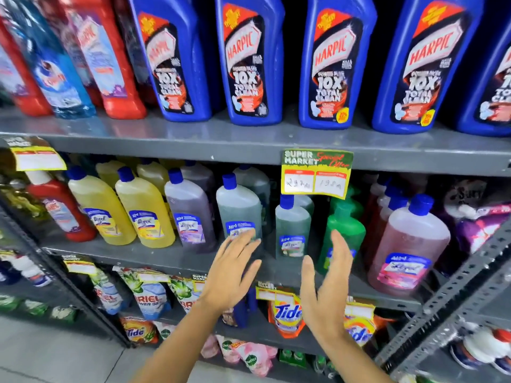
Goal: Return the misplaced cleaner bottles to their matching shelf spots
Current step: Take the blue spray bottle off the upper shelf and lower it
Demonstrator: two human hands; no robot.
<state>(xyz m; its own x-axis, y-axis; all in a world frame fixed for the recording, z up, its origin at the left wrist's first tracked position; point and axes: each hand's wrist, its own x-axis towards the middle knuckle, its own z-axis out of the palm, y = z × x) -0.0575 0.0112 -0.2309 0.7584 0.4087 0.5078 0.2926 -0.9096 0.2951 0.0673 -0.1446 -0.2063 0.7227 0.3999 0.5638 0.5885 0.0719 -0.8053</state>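
Reaching toward the middle shelf, the left hand and right hand hover empty with fingers spread, flanking the dark green cleaner bottle (upright at the front edge), beside a grey-green bottle.

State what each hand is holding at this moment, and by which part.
Nothing is held. The left hand and right hand are both open, fingers spread, in front of the grey-green bottles on the middle shelf, gripping none.
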